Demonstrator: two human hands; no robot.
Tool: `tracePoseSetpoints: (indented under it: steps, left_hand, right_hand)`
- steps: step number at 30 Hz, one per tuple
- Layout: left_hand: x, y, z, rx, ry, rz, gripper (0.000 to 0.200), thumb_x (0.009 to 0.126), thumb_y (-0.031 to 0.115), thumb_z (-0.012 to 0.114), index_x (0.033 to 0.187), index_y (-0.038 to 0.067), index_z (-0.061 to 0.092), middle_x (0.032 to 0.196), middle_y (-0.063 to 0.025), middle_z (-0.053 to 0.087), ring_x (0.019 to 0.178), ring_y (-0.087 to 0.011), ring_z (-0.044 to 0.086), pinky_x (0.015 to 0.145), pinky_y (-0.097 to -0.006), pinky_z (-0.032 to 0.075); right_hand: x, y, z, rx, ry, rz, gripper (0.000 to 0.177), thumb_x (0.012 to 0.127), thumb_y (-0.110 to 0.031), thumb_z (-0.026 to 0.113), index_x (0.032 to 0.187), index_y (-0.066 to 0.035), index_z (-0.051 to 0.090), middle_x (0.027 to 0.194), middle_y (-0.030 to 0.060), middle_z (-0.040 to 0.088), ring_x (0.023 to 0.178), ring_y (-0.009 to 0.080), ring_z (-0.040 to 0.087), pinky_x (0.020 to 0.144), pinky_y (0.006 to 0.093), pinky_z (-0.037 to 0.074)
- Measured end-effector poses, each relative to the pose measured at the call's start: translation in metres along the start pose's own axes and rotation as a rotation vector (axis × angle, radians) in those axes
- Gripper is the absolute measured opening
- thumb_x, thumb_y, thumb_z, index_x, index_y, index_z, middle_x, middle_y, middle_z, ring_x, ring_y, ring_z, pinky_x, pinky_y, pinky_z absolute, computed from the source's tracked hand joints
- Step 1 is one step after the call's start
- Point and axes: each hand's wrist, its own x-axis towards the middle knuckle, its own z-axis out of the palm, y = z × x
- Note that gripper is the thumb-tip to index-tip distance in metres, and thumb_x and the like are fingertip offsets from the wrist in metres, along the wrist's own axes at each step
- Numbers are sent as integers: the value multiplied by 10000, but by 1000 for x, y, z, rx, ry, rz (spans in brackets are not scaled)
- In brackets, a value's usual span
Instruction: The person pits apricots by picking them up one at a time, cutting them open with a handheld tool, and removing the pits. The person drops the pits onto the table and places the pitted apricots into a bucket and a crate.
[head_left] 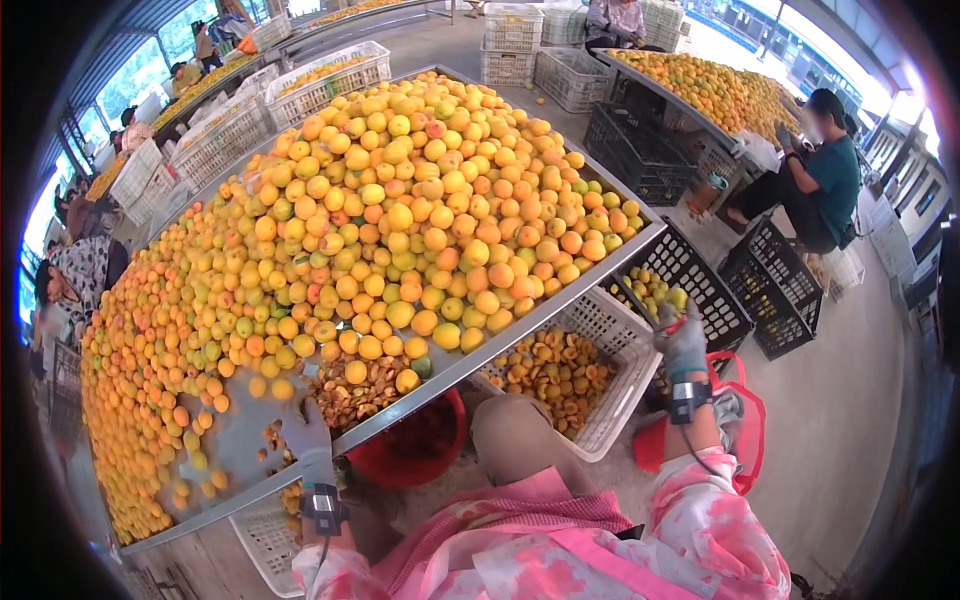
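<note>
A large heap of orange and yellow fruit (400, 200) covers the metal-edged table (520, 330). My left hand (306, 430), gloved in grey, rests at the table's near edge beside a pile of brown pits and scraps (350, 392); its fingertips are too small to read. Out to the right, my right hand (682, 335), also gloved, has its fingers round a greenish-yellow fruit (677, 298), above a black crate (690, 275) with green-yellow fruit inside. Between my hands a white crate (625, 400) holds opened fruit halves (560, 375).
Below the table edge stands a red bucket (410, 445). A red bag (750, 430) is by my right forearm. A person (830, 180) sits at the right near black crates (770, 290). More workers and white crates (330, 85) line the left and back.
</note>
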Motion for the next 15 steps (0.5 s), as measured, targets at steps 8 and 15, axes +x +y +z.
tracePoseSetpoints:
  steps: [8,15]
  left_hand:
    - [-2,10,-5,8,11,57,179,855,77,581,1010,18,647,995,-145,676,944,-301,639,834,-354,490]
    - [-2,15,-4,151,87,142,181,856,192,607,992,79,647,952,-131,679,919,-323,633,775,-413,505]
  right_hand:
    - [-30,57,55,-435,-44,-211,210,948,-268,562,983,-61,578,835,54,645,614,115,574,445,191,448]
    - [-71,170,136,-759,-413,-20,365,927,-284,598,1204,-48,566,1077,101,635,780,189,639,593,266,509]
